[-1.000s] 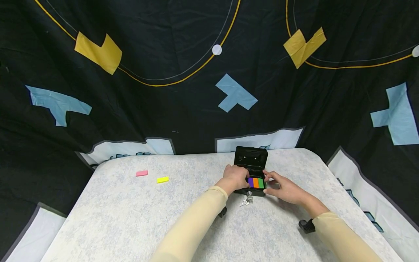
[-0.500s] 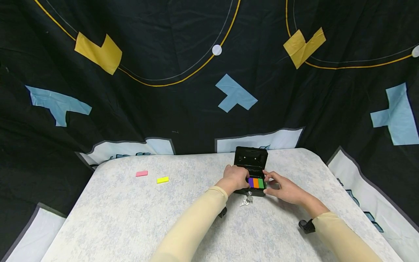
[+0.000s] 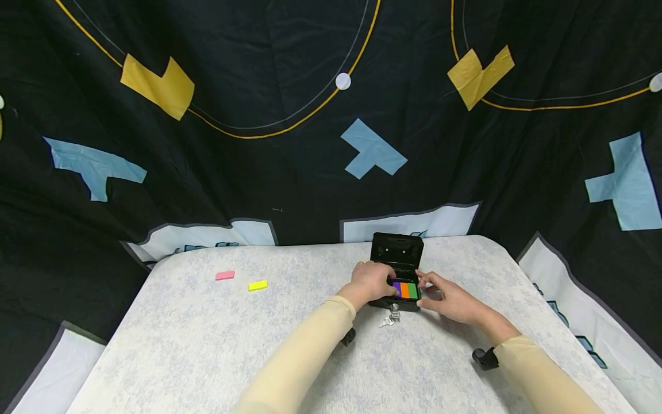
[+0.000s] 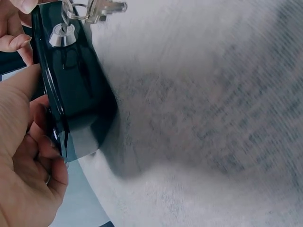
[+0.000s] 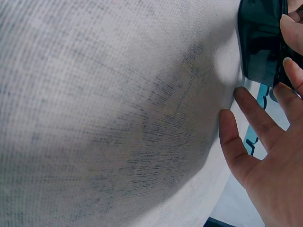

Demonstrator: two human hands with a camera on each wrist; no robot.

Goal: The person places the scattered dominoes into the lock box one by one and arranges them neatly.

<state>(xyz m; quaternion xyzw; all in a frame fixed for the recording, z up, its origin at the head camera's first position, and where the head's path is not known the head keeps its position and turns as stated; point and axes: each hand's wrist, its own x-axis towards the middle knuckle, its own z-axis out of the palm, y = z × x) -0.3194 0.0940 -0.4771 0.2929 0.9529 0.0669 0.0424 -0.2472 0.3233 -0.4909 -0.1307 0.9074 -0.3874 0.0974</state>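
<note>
A small black cash box stands with its lid raised. Purple, orange and green blocks lie side by side in it. My left hand reaches over the box's left side, thumb and index finger at the two ends of the purple block. Its other fingers curl by the box's left end in the left wrist view, the insides hidden. My right hand holds the right side of the box between thumb and index finger. Its remaining fingers spread out in the right wrist view.
Keys hang from a silver lock on the box's front. A pink block and a yellow block lie at the far left of the pale patterned tablecloth. A black printed curtain hangs behind.
The thumb and index finger of my left hand have shifted slightly right and spread over the purple block. My right hand stays at the box. The head view has tilted slightly.
</note>
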